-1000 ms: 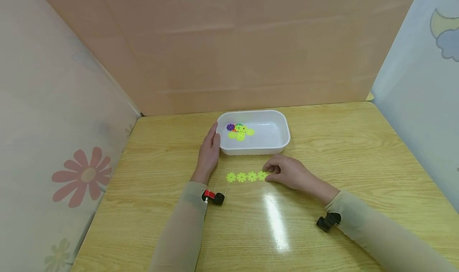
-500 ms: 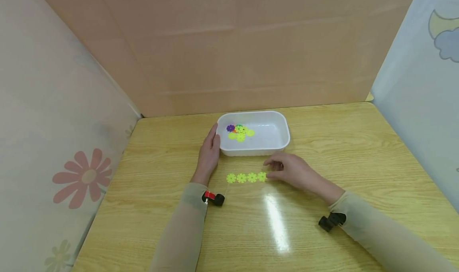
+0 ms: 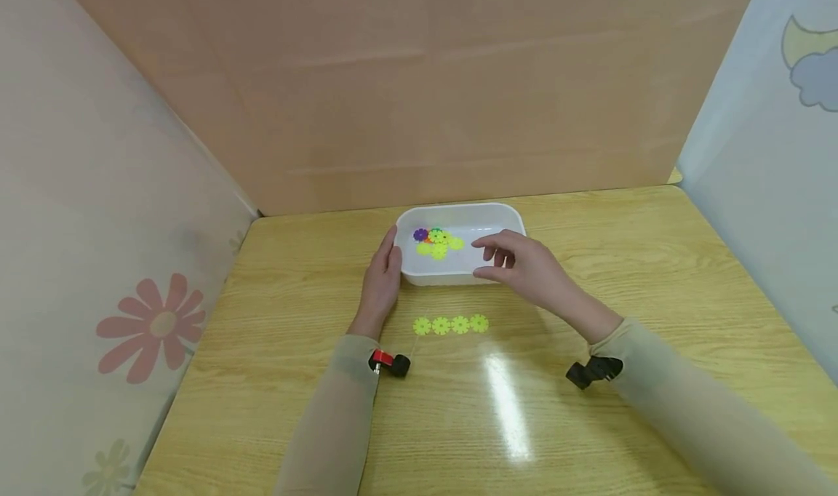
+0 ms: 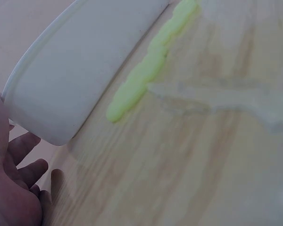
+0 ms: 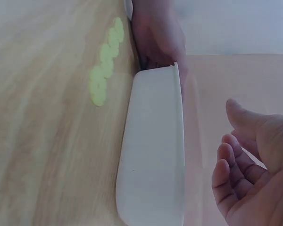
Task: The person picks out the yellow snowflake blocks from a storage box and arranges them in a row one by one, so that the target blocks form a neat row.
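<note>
On the bench [image 3: 314, 300], a white tray [image 3: 432, 280] stands near the far edge, where a brown board [image 3: 419, 96] rises behind it. The left hand [image 3: 380, 281] rests against the tray's left end, fingers extended along the outside, thumb at the near corner. Above the tray's right half hovers the right hand [image 3: 533, 267], thumb and forefinger spread apart with a gap between them. Inside, toward the left, yellow flower-shaped discs [image 3: 439, 251] overlap with a purple disc [image 3: 420, 235] and bits of orange and green. Four yellow discs in a row [image 3: 450, 325] lie in front of the tray, between the forearms. Bare wood runs out to both side walls and toward the near side. The right hand hides the tray's near right corner; lower pieces are partly covered. In the left wrist view a translucent strip [image 4: 203, 99] is too blurred to identify.
</note>
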A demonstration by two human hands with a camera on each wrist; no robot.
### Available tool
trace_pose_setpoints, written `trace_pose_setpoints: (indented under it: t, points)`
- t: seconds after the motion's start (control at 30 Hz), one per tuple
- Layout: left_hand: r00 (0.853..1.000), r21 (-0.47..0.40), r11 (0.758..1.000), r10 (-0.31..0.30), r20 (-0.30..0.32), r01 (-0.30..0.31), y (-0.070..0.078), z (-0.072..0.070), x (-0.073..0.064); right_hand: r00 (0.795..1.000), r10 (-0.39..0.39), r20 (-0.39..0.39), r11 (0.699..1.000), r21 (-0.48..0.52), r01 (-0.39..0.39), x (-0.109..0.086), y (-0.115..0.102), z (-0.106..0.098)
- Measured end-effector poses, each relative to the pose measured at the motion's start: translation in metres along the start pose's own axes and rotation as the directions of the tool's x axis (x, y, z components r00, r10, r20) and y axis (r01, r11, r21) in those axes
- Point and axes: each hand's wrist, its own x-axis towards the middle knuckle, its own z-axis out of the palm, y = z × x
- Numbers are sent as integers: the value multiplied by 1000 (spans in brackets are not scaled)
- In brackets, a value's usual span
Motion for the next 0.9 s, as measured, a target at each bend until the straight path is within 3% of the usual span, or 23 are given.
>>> trace_pose_setpoints:
  t: [0.23, 0.9]
  points:
    - [1000, 1, 1000, 5, 0, -5, 0, 0, 0, 997, 75, -15, 996, 41, -74, 22, 2, 1]
    - [1000, -6, 1000, 13, -1, -13, -1, 0, 2, 989, 145, 14, 988, 43, -145, 76, 25, 16]
